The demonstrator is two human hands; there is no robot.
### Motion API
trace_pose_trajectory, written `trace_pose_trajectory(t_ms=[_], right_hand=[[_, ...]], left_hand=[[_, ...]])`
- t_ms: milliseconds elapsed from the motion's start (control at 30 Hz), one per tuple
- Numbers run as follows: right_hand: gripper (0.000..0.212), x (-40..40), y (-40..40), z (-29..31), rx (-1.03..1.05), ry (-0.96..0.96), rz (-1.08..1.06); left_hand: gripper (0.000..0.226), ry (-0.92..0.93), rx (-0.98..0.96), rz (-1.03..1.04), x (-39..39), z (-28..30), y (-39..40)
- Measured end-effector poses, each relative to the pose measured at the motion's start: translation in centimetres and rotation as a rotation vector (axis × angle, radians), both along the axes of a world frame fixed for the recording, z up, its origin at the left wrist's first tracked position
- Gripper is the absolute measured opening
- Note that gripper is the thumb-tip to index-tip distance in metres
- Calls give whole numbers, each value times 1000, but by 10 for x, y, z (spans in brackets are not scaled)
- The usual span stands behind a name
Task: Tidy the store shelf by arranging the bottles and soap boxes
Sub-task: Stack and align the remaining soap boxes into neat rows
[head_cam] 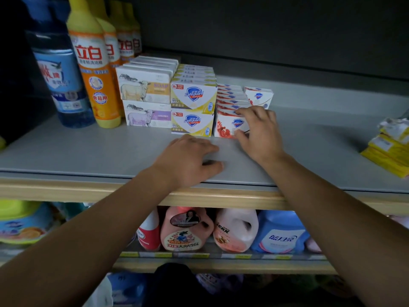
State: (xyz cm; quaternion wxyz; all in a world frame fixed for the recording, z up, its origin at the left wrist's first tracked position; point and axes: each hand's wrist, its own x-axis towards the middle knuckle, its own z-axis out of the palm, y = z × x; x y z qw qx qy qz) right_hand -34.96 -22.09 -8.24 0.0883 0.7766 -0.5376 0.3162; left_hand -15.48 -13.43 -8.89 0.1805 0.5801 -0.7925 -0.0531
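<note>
The right hand [257, 129] grips the front red-and-white soap box [228, 127] on the grey shelf [88, 151], fingers curled over its top edge and thumb against its lower right corner. This box stands at the head of a row of matching red soap boxes [231, 96] that runs back toward the rear wall, and one more red box [259, 96] sits tilted just beside the row on its right. The left hand [190, 160] lies flat on the bare shelf surface in front of the boxes, fingers relaxed and spread toward the right, holding nothing. To the left of the red row, touching it, are two stacked layers of yellow-and-white soap boxes [193, 107], and left of those two layers of boxes printed with a sheep [146, 100], beige above and lilac below. Further left stand the bottles: orange ones with yellow caps [95, 69] in a line going back, and a blue bottle [62, 80] at the far left. Yellow packets [391, 147] lie in a loose pile at the right end of the shelf, well apart from the boxes. On the shelf below, detergent jugs [234, 229] in pink, white and blue stand side by side.
</note>
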Motion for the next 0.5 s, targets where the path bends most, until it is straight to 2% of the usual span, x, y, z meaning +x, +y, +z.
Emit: trace_pose_trajectory(t_ms=[133,233,333,500], right_hand=[[50,-19,7,9,56,-135,21],[43,-50,9,15,62,-213,-52],[46,-89,5,18,180,-156,-178],[58,-134,1,7,460,88,-306]], left_hand=[[70,10,4,-9,-1,4,3],[62,51,-19,0,-2,7,5],[44,140,-88,-19,-15,18,5],[38,222,-252,-77,-60,58,-13]])
